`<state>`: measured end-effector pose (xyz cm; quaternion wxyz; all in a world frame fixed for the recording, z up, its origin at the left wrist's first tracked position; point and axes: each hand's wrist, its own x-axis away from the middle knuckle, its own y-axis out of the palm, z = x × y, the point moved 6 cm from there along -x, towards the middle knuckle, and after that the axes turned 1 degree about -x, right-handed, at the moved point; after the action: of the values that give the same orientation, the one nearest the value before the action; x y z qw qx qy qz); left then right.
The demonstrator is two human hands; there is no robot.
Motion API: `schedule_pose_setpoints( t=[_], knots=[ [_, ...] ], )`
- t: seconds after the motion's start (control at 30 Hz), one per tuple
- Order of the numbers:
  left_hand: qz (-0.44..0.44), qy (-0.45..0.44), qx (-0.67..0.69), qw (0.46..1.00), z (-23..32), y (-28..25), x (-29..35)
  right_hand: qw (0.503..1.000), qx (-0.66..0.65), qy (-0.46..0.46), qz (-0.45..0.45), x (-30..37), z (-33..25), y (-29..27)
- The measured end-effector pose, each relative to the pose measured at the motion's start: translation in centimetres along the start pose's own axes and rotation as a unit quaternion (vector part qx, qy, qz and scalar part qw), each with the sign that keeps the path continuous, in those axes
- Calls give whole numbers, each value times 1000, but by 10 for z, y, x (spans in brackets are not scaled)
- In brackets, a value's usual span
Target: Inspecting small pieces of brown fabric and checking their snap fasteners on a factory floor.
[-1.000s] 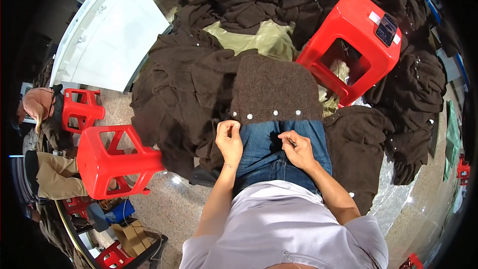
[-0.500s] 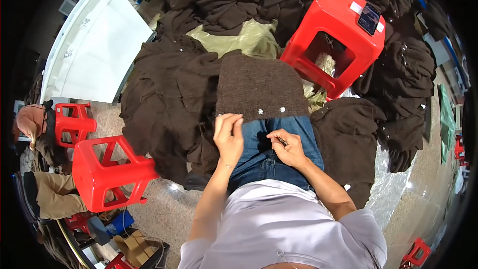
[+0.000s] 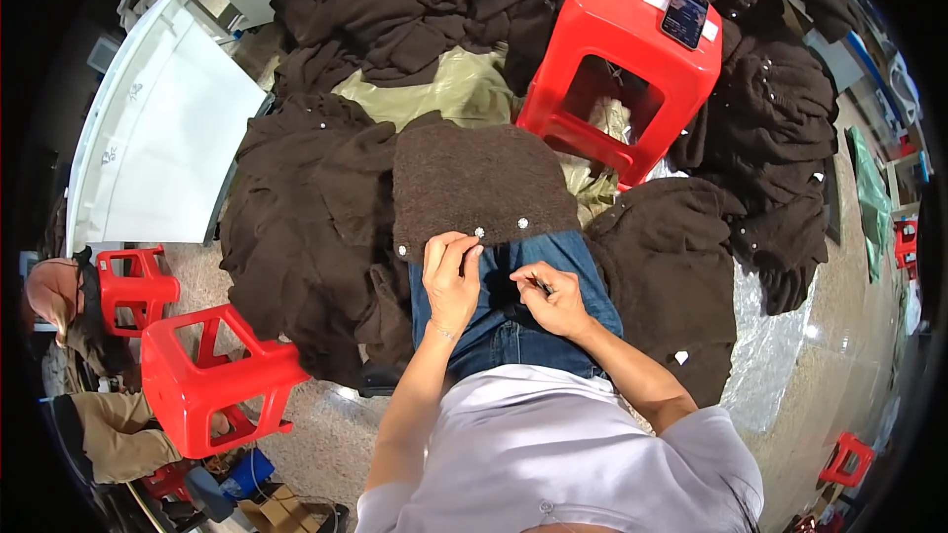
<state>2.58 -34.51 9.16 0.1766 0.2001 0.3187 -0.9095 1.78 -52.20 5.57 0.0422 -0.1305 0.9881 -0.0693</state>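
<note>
A dark brown knit garment [image 3: 484, 173] lies over my lap, with several pale, shiny buttons along its near edge. My left hand [image 3: 451, 281] is closed at that edge, thumb and fingertips pinching the knit beside the middle button [image 3: 479, 233]. Another button [image 3: 403, 251] sits at the garment's left corner, and a third [image 3: 523, 223] lies to the right. Just below the edge, over my jeans [image 3: 513, 331], my right hand [image 3: 550, 298] is closed around a small dark object, mostly hidden by the fingers. It is apart from the garment.
Piles of similar brown garments [image 3: 306, 217] surround me left, right and ahead. A red stool [image 3: 632, 30] ahead right bears a phone [image 3: 684, 17]. Another red stool [image 3: 188, 385] stands at left, below a white table [image 3: 163, 138]. Someone's trousered leg [image 3: 114, 434] shows at far left.
My left hand has shifted rightward along the garment's edge, from near the corner button to the middle one. My right hand stays close below the edge. The whole view has turned slightly.
</note>
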Motion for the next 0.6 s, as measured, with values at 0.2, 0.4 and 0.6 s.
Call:
schedule_pose_setpoints(
  t=[0.2, 0.4, 0.6],
  knots=[
    [63, -8, -33, 997, -8, -33, -2, 998, 0, -59, -24, -14, -10, 17],
    [148, -103, -105, 978, -55, -81, 13, 982, 125, -135, -37, -24, -48, 47],
    [136, -251, 165, 944, -112, -50, 43, 951, 105, -270, -105, -53, -75, 111]
  ],
)
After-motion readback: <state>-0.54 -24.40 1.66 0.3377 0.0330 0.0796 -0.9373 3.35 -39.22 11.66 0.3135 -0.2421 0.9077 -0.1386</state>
